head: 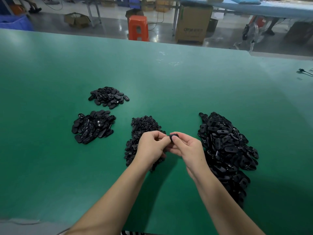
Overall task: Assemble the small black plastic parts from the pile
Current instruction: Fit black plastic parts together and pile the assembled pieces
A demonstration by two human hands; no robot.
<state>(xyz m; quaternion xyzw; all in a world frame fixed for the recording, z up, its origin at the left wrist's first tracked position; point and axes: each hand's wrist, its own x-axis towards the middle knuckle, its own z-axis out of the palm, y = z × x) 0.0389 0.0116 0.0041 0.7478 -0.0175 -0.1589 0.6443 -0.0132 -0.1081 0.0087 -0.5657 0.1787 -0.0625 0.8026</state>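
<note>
Seen from the head camera, both hands meet above the green table [84, 167], right over the near edge of the middle pile of small round parts [144, 126]. The left hand [152, 146] has its fingers curled in, thumb and forefinger pinching toward the black part [173, 137], which sits at the fingertips between the two hands. The right hand [188, 148] grips that part from its own side, thumb laid over it. Whether the left hand also holds a smaller piece of its own I cannot tell; the fingers hide it. The part's long axis appears to run roughly left to right, from one hand toward the other.

The big pile of oval pieces [225, 145] lies just to the right, nearer the right hand. Two smaller heaps, the near left heap [93, 126] and the far left heap [108, 97], lie well apart on the left, closer to the left hand, likely where a finished piece belongs.
</note>
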